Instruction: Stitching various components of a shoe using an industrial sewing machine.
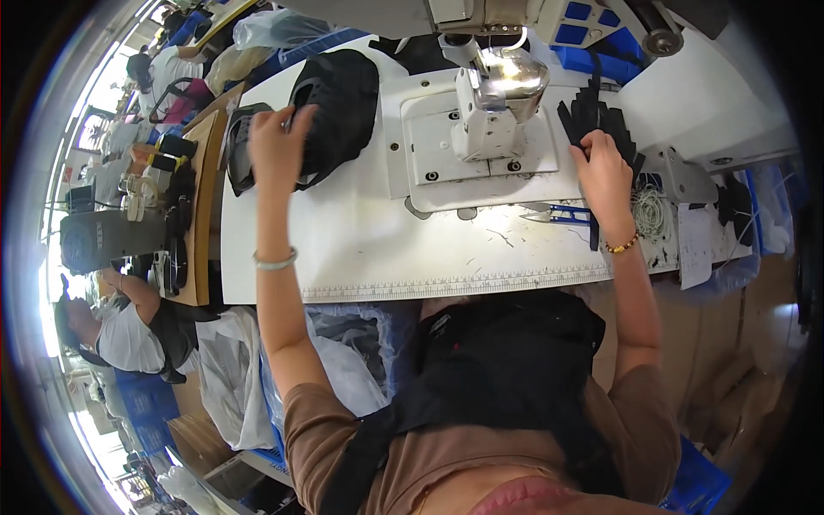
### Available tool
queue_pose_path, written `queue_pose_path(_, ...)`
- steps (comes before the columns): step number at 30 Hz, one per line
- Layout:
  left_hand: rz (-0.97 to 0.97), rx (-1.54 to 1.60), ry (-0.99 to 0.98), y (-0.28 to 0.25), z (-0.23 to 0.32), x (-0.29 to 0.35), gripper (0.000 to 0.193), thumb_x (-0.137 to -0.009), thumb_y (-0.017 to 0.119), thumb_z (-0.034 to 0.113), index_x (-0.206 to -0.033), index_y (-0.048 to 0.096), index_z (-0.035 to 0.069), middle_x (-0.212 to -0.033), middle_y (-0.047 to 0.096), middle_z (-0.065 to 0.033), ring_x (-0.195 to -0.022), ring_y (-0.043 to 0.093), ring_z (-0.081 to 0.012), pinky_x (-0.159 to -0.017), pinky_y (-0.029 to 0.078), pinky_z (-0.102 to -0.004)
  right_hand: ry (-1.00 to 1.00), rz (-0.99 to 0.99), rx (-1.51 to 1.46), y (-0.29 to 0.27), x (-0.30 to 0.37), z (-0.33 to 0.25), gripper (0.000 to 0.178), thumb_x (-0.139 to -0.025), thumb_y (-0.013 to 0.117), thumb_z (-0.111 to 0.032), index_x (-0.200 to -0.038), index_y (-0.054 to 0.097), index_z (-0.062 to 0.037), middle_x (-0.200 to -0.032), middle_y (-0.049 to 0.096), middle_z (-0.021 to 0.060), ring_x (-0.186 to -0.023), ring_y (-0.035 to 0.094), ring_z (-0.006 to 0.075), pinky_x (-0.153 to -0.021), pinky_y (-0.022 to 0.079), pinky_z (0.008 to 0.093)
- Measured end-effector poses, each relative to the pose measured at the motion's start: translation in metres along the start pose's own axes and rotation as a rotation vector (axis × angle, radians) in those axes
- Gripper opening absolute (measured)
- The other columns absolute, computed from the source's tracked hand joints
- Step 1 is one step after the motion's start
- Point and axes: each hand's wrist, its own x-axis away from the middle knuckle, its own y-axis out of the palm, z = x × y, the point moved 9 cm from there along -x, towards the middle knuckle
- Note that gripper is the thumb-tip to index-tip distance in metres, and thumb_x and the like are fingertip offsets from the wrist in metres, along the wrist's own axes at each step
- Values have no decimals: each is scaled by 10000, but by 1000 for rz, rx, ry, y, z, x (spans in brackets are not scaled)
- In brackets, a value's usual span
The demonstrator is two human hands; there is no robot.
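Observation:
My left hand is raised over the far left of the white sewing table. Its thumb and fingers are pinched at the edge of a black fabric piece with grey trim, slightly blurred. A second black piece with grey trim lies left of that hand. At the right, my right hand has its fingers closed on a black strip, whose end shows below the palm. A bundle of black strips lies just beyond. Blue-handled thread snips rest left of my right wrist.
A sewing machine stands between my hands, its lamp lit. Tangled pale cord lies at the right, and a blue tray behind. A ruler strip runs along the near edge. At left, another person sits by a machine.

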Motion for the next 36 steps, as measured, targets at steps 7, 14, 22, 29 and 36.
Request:
queue_pose_path(7, -11, -278, -99, 35, 17, 16, 490, -754, 710, 326, -1018, 577, -65, -989, 503, -181, -931, 532, -317, -788, 459, -360, 9, 0, -124, 3, -2, 1, 219, -829, 620, -153, -835, 443, -25, -805, 529, 138, -680, 592, 362, -575, 492, 423)
queue_pose_path(14, 161, -139, -146, 2, 1, 18, 380, -769, 691, 278, -973, 593, -27, -900, 576, -171, -854, 564, -346, -707, 458, -383, 36, 12, -217, -3, -1, 2, 231, -847, 608, -180, -849, 441, -20, -778, 473, 132, -690, 541, 340, -599, 452, 395)
queue_pose_path(22, 499, 1251, -558, -90, 30, 78, 291, -853, 563, 146, -1052, 562, -67, -979, 613, -136, -810, 643, -211, -691, 539, -288, 4, -453, -1146, -11, 28, -78, 394, -767, 717, -137, -1100, 541, -21, -1066, 565, 75, -647, 553, 75, -529, 447, 232)
queue_pose_path(29, -215, 1823, -1033, 17, 136, 131, 355, -922, 494, 402, -1064, 564, 84, -876, 631, 43, -703, 570, -47, -643, 461, -198, 83, -1108, -1625, -6, 79, -176, 193, -860, 624, -176, -942, 562, -13, -826, 616, 38, -504, 613, 121, -339, 373, 187)
queue_pose_path(36, -475, 1435, -374, 16, 165, 76, 156, -888, 584, 152, -835, 612, 8, -666, 506, 70, -572, 392, 10, -483, 285, -169, 135, -665, -1476, -32, 23, -143, 210, -833, 655, -195, -841, 565, -6, -562, 544, 9, -358, 455, 50, -326, 308, 186)
